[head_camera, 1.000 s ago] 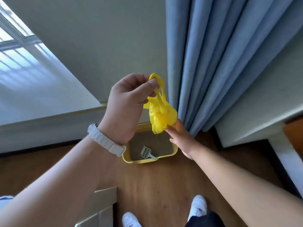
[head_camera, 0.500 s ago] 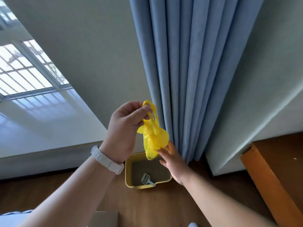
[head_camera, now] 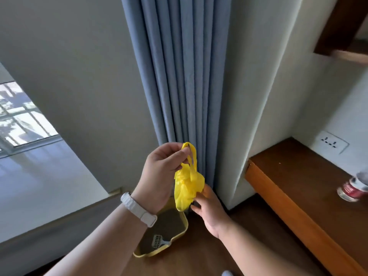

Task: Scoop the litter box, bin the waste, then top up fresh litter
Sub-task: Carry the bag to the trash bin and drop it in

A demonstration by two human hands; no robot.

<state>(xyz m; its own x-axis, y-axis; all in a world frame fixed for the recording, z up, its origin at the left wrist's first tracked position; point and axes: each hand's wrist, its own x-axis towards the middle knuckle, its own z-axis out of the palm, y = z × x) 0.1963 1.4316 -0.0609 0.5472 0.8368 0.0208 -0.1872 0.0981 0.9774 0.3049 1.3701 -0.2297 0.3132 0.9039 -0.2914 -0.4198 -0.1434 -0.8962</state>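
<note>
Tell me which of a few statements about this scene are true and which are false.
1. The left hand pinches a handle loop of the yellow bag. True.
2. The scoop lies on the floor beside the litter box. False: it lies inside the box, on the litter.
3. The right hand touches the bag's lower part. True.
4. The curtain is red. False: it is blue.
5. The white watch sits on the right wrist. False: it is on the left wrist.
</note>
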